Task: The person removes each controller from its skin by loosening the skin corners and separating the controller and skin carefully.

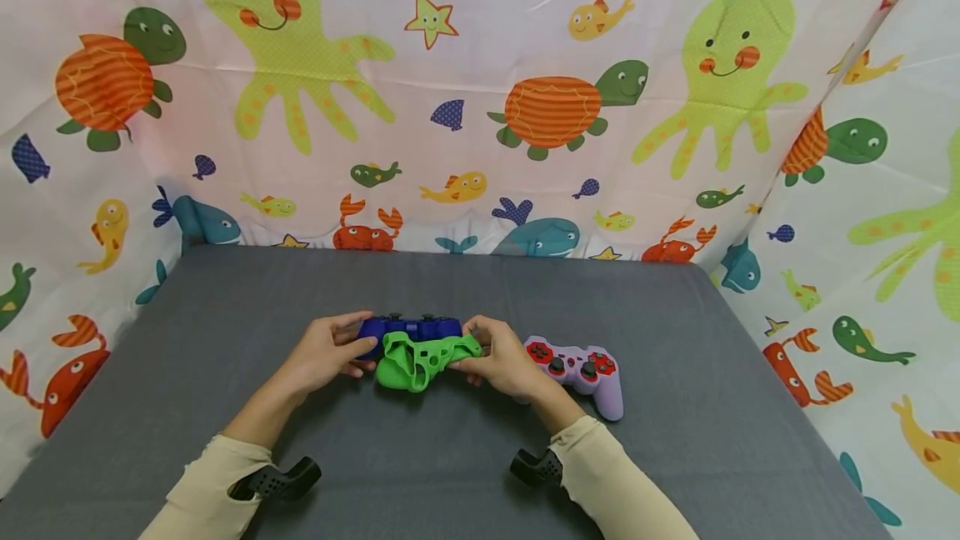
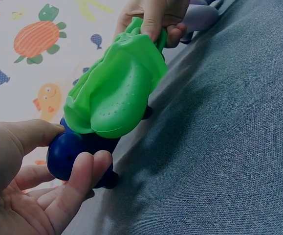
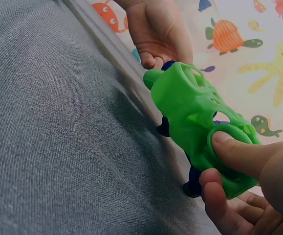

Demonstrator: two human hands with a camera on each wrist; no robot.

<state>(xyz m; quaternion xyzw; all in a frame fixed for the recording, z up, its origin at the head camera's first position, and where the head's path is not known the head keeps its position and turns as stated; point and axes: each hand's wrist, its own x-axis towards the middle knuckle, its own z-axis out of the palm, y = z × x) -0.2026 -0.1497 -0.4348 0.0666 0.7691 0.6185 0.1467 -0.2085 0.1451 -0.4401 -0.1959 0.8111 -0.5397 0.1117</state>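
Observation:
A dark blue game controller [image 1: 411, 327] is held above the grey cloth, its left grip pinched between the thumb and fingers of my left hand [image 1: 324, 354]. Over its near side hangs a bright green silicone controller cover [image 1: 417, 360], limp and partly folded. My right hand [image 1: 501, 357] pinches the cover's right end, with the thumb pressed on a round opening in the right wrist view. Much of the blue controller [image 2: 69, 155] is hidden behind the green cover [image 2: 121, 93] in the left wrist view. Whether my right fingers also touch the controller, I cannot tell.
A lilac controller [image 1: 581, 367] with red buttons lies on the grey cloth-covered table [image 1: 420, 465], just right of my right hand and partly behind it. A white curtain [image 1: 420, 140] printed with sea animals rises along the table's back and sides.

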